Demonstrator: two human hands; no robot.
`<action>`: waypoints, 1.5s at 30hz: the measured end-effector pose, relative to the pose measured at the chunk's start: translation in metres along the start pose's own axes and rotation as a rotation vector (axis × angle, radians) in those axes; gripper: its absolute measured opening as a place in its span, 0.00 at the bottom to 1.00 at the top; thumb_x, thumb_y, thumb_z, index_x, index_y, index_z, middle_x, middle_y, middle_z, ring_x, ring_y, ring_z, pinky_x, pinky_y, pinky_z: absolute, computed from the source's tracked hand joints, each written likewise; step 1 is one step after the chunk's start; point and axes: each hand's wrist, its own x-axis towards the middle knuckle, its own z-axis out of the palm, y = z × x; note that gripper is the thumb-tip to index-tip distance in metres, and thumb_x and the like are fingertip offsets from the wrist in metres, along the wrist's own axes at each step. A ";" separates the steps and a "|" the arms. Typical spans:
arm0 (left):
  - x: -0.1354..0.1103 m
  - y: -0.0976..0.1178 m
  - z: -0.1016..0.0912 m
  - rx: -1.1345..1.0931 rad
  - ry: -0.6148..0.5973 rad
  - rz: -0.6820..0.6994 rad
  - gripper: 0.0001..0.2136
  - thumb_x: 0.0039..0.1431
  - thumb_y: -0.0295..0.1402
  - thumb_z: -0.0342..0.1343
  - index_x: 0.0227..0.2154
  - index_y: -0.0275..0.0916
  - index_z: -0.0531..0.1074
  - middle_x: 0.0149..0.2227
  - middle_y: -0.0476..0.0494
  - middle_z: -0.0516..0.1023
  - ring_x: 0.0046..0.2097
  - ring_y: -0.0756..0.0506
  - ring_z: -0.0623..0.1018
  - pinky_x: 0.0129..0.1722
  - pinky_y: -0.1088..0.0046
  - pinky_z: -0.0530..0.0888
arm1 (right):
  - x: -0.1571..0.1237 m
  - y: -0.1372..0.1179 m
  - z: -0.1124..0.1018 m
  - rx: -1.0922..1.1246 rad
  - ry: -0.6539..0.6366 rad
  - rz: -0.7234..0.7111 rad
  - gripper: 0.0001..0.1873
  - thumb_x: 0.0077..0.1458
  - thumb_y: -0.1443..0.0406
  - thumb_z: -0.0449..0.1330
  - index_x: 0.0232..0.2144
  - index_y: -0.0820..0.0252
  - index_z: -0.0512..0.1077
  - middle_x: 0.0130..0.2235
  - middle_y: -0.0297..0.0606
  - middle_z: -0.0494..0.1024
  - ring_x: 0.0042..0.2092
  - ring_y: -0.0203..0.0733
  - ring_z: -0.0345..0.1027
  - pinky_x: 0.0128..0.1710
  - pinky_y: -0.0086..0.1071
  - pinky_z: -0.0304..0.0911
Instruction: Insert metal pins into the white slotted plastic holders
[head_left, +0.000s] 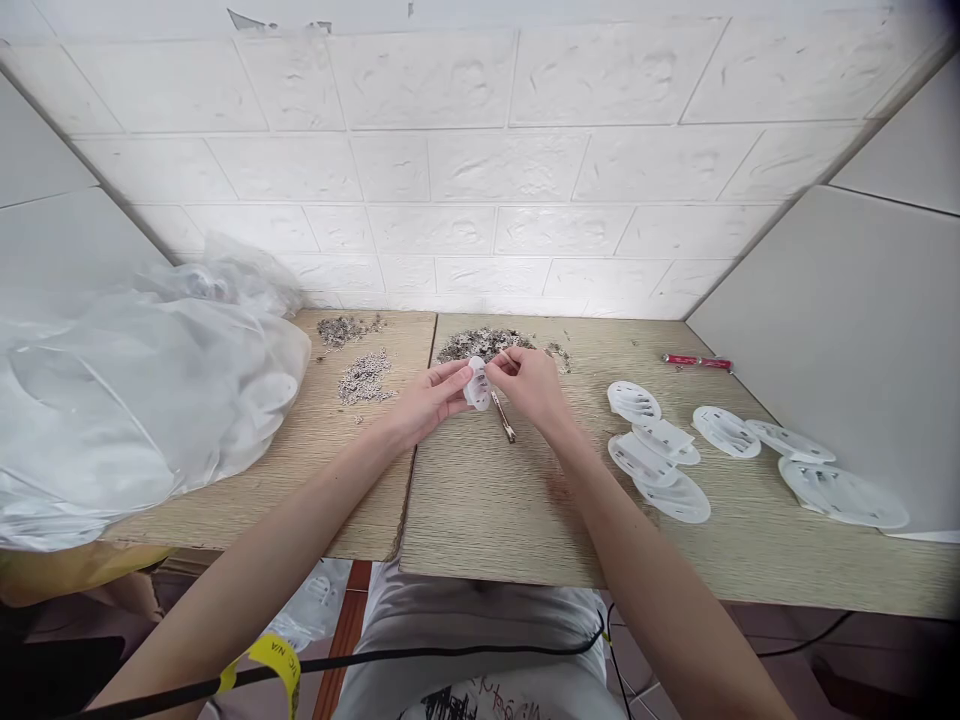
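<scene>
My left hand (429, 400) grips a small white plastic disc (477, 384) over the middle of the wooden table (480, 500). My right hand (529, 384) is closed at the disc's right edge, fingertips pinched on something too small to name. Under that hand a thin metal tool (503, 417) lies on the table. Just behind both hands is a heap of small grey metal parts (484, 344).
A large clear plastic bag of white parts (127, 390) fills the left side. Two smaller piles of metal bits (360, 360) lie left of centre. Several white plastic discs (660, 455) lie at the right, more (817, 475) by the grey side panel. A red pen-like item (697, 361) rests at the back right.
</scene>
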 end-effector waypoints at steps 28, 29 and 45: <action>-0.001 -0.003 0.002 -0.008 -0.001 -0.004 0.15 0.56 0.40 0.60 0.42 0.36 0.74 0.43 0.39 0.78 0.44 0.44 0.77 0.52 0.60 0.72 | -0.003 0.001 0.009 -0.062 0.059 -0.033 0.07 0.47 0.64 0.57 0.21 0.60 0.68 0.23 0.34 0.73 0.27 0.36 0.62 0.30 0.31 0.56; 0.000 -0.003 0.002 -0.001 -0.001 0.001 0.15 0.56 0.41 0.61 0.42 0.36 0.75 0.43 0.39 0.78 0.45 0.44 0.77 0.52 0.60 0.72 | -0.003 0.001 0.009 -0.062 0.061 -0.032 0.07 0.47 0.64 0.57 0.21 0.60 0.69 0.23 0.35 0.73 0.27 0.36 0.63 0.30 0.31 0.56; 0.004 -0.008 -0.005 0.010 0.024 0.081 0.16 0.54 0.43 0.62 0.39 0.36 0.77 0.42 0.39 0.79 0.49 0.41 0.76 0.54 0.60 0.68 | -0.003 0.000 0.001 0.146 -0.063 -0.004 0.13 0.47 0.64 0.56 0.14 0.61 0.63 0.17 0.28 0.58 0.23 0.30 0.47 0.25 0.29 0.45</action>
